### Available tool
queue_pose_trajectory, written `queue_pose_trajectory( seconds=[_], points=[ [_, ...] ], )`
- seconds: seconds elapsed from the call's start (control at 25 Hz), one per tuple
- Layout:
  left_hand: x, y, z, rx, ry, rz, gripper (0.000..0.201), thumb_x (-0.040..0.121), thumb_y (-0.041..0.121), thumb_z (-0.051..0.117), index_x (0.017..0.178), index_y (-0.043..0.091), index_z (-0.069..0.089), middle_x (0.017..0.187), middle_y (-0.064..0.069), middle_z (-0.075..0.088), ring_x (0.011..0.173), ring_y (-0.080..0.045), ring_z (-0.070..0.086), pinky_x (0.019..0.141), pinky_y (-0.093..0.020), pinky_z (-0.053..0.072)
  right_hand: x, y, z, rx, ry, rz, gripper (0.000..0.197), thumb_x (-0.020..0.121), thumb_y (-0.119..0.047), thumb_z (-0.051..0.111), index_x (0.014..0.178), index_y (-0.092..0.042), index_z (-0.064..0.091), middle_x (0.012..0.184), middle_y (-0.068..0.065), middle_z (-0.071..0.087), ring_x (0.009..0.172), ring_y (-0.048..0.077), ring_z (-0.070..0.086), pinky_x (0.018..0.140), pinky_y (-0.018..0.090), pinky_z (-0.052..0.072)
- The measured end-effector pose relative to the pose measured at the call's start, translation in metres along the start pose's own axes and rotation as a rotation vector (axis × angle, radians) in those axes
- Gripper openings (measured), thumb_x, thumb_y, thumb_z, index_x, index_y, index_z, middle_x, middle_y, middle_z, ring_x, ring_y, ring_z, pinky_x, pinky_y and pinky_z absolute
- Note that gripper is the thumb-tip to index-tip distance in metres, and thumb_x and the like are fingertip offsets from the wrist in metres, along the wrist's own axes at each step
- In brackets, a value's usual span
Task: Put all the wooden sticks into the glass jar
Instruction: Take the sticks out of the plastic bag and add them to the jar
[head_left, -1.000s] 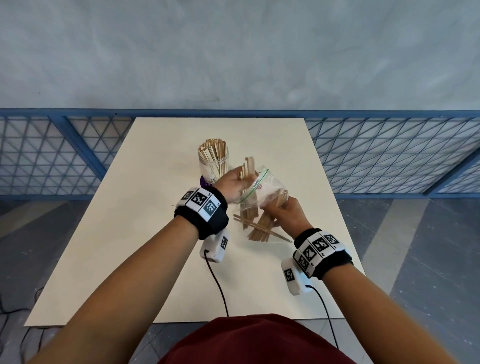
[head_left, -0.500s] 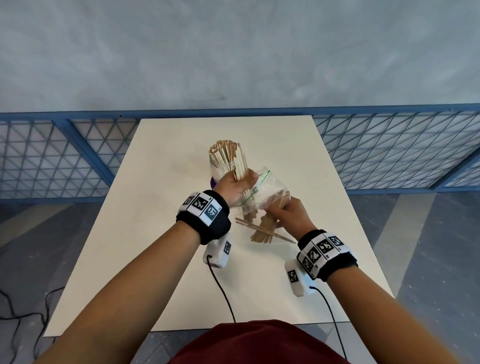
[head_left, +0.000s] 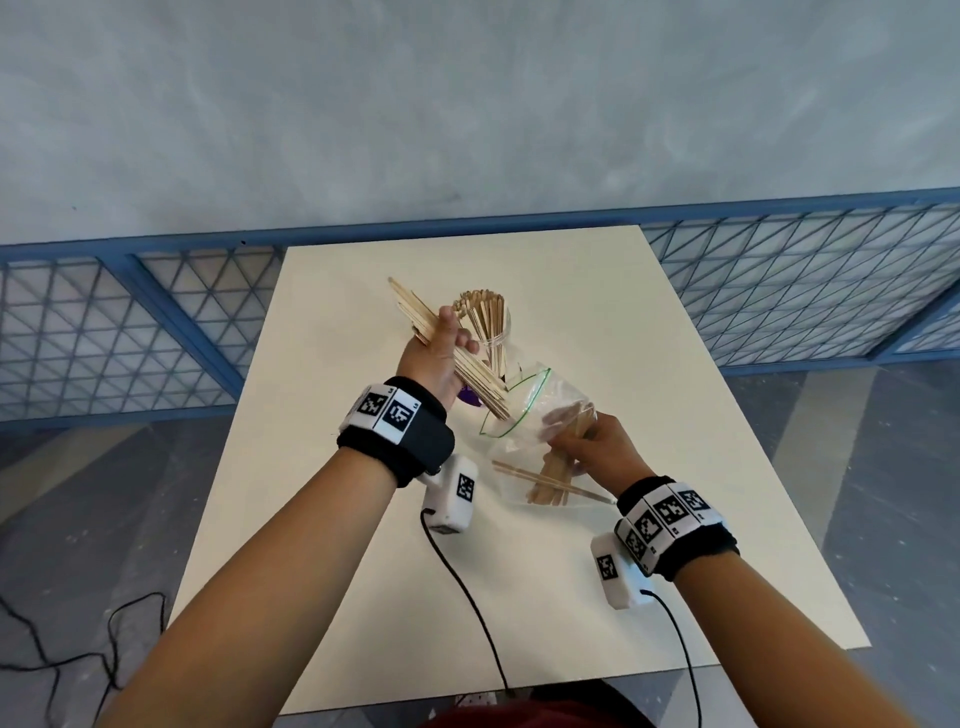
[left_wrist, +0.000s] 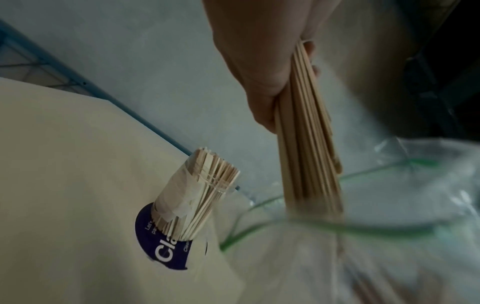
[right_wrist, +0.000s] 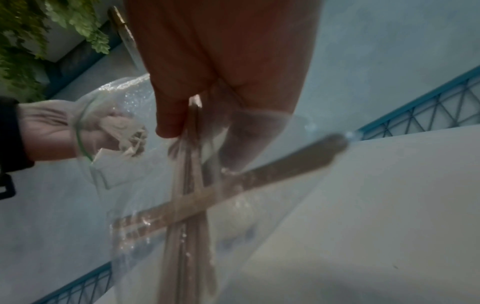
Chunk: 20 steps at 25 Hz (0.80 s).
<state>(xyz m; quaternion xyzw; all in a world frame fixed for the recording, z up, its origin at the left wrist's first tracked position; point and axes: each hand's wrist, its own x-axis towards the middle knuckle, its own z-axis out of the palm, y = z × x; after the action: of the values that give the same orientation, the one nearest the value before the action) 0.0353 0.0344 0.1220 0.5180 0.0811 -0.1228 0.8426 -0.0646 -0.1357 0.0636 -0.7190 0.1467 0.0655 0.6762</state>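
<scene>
Over the table (head_left: 571, 597), left hand (head_left: 439, 353) clasps sticks (head_left: 467, 364); right hand (head_left: 597, 447) pinches bag (head_left: 524, 410).

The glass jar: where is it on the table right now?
In the head view the glass jar stands upright near mid-table, just beyond and right of the left hand, behind the plastic bag. It is already packed with sticks.

The left hand (head_left: 435, 358) hides the middle of its bundle of sticks (head_left: 470, 371). Below the right hand's fingers (right_wrist: 168, 115), the sticks in the plastic bag (right_wrist: 187, 205) are blurred; their number cannot be told.
</scene>
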Motion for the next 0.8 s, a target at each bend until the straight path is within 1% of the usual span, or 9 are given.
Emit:
queue_pose_trajectory(
  seconds=[0.12, 0.24, 0.4, 0.48, 0.56, 0.64, 0.72, 0.76, 0.8],
  points=[
    [0.022, 0.016, -0.003, -0.181, 0.148, -0.007, 0.033, 0.09, 0.038, 0.048, 0.066, 0.015, 0.042, 0.047, 0.007, 0.044, 0.047, -0.008, 0.047, 0.066, -0.029, 0.047, 0.014, 0.002, -0.005, -0.004, 0.012, 0.035, 0.021, 0.081, 0.003, 0.06, 0.078, -0.017, 0.066, 0.054, -0.005, 0.067, 0.05, 0.009, 0.066, 0.051, 0.026, 0.053],
    [0.049, 0.031, -0.006, -0.309, 0.261, -0.019, 0.035, 0.09, 0.042, 0.047, 0.067, 0.015, 0.045, 0.049, 0.006, 0.043, 0.05, -0.009, 0.047, 0.082, -0.034, 0.046, 0.033, 0.004, -0.012, -0.052, -0.007, 0.063, 0.023, 0.082, 0.004, 0.059, 0.077, -0.017, 0.065, 0.05, -0.009, 0.066, 0.048, 0.004, 0.063, 0.047, 0.022, 0.05],
    [0.09, 0.036, 0.005, -0.303, 0.339, 0.033, 0.032, 0.092, 0.039, 0.046, 0.07, 0.015, 0.047, 0.056, 0.004, 0.042, 0.054, -0.01, 0.045, 0.077, -0.033, 0.046, 0.063, 0.004, -0.023, -0.062, 0.017, 0.089, 0.024, 0.083, 0.005, 0.058, 0.076, -0.017, 0.065, 0.045, -0.011, 0.064, 0.043, 0.0, 0.059, 0.04, 0.014, 0.045],
    [0.095, 0.033, 0.009, -0.241, 0.358, 0.078, 0.029, 0.093, 0.036, 0.047, 0.073, 0.015, 0.047, 0.059, 0.004, 0.043, 0.057, -0.011, 0.046, 0.079, -0.034, 0.044, 0.065, 0.001, -0.023, -0.03, 0.032, 0.085, 0.023, 0.083, 0.004, 0.058, 0.075, -0.016, 0.065, 0.046, -0.01, 0.064, 0.044, 0.001, 0.06, 0.04, 0.013, 0.044],
    [0.113, 0.022, 0.012, -0.157, 0.366, 0.128, 0.03, 0.088, 0.042, 0.052, 0.072, 0.017, 0.047, 0.048, 0.009, 0.049, 0.053, -0.009, 0.049, 0.075, -0.033, 0.045, 0.076, 0.002, -0.029, -0.006, 0.025, 0.089, 0.021, 0.082, 0.004, 0.059, 0.075, -0.015, 0.065, 0.049, -0.008, 0.065, 0.045, 0.003, 0.061, 0.04, 0.013, 0.044],
    [0.124, 0.01, 0.01, -0.033, 0.311, 0.121, 0.05, 0.062, 0.066, 0.062, 0.068, 0.018, 0.048, 0.042, 0.011, 0.053, 0.047, -0.005, 0.054, 0.065, -0.029, 0.047, 0.084, 0.002, -0.034, 0.016, 0.025, 0.101, 0.02, 0.081, 0.004, 0.06, 0.075, -0.014, 0.065, 0.051, -0.007, 0.066, 0.046, 0.005, 0.062, 0.04, 0.013, 0.043],
    [0.128, -0.003, 0.009, 0.309, 0.241, 0.081, 0.074, 0.047, 0.079, 0.062, 0.076, 0.011, 0.058, 0.063, 0.008, 0.067, 0.065, -0.01, 0.065, 0.067, -0.028, 0.05, 0.092, 0.005, -0.038, 0.02, 0.035, 0.11, 0.019, 0.081, 0.003, 0.061, 0.075, -0.015, 0.065, 0.051, -0.007, 0.065, 0.046, 0.005, 0.062, 0.04, 0.013, 0.043],
    [0.127, -0.008, 0.008, 0.476, 0.196, 0.057, 0.076, 0.058, 0.075, 0.062, 0.09, 0.005, 0.06, 0.081, 0.002, 0.069, 0.082, -0.016, 0.066, 0.071, -0.028, 0.052, 0.095, 0.007, -0.04, 0.016, 0.038, 0.115, 0.019, 0.081, 0.003, 0.062, 0.075, -0.015, 0.066, 0.051, -0.008, 0.065, 0.046, 0.004, 0.062, 0.04, 0.013, 0.042],
    [0.126, -0.013, 0.008, 0.595, 0.168, 0.038, 0.061, 0.072, 0.06, 0.063, 0.098, 0.005, 0.06, 0.092, -0.001, 0.066, 0.092, -0.017, 0.062, 0.072, -0.025, 0.053, 0.097, 0.009, -0.041, 0.009, 0.037, 0.122, 0.02, 0.08, 0.003, 0.062, 0.074, -0.016, 0.066, 0.05, -0.008, 0.065, 0.046, 0.004, 0.061, 0.041, 0.013, 0.042]
  ],
)
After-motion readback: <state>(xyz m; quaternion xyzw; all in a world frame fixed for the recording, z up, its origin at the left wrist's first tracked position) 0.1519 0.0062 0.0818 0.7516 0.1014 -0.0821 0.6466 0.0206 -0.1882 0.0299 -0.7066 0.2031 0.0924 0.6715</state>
